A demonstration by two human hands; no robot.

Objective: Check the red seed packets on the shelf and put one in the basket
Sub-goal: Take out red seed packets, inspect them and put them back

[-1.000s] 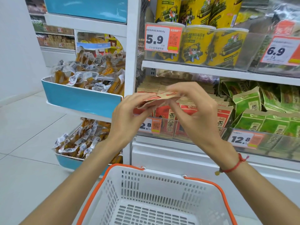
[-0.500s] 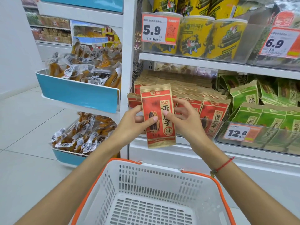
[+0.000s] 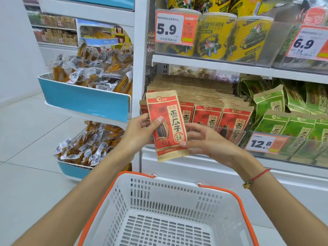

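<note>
Two hands hold one red seed packet (image 3: 166, 125) upright, front face toward the person, in front of the shelf (image 3: 230, 68) and above the basket (image 3: 159, 192). The left hand (image 3: 140, 132) grips its left edge, thumb across the front. The right hand (image 3: 211, 142) pinches the lower right corner, though its fingers behind are hard to make out. More red packets (image 3: 221, 118) stand in rows just behind, green packets (image 3: 284, 125) beside them.

Packet (image 3: 166, 125) before shelf (image 3: 230, 68) — above basket (image 3: 170, 192).
</note>
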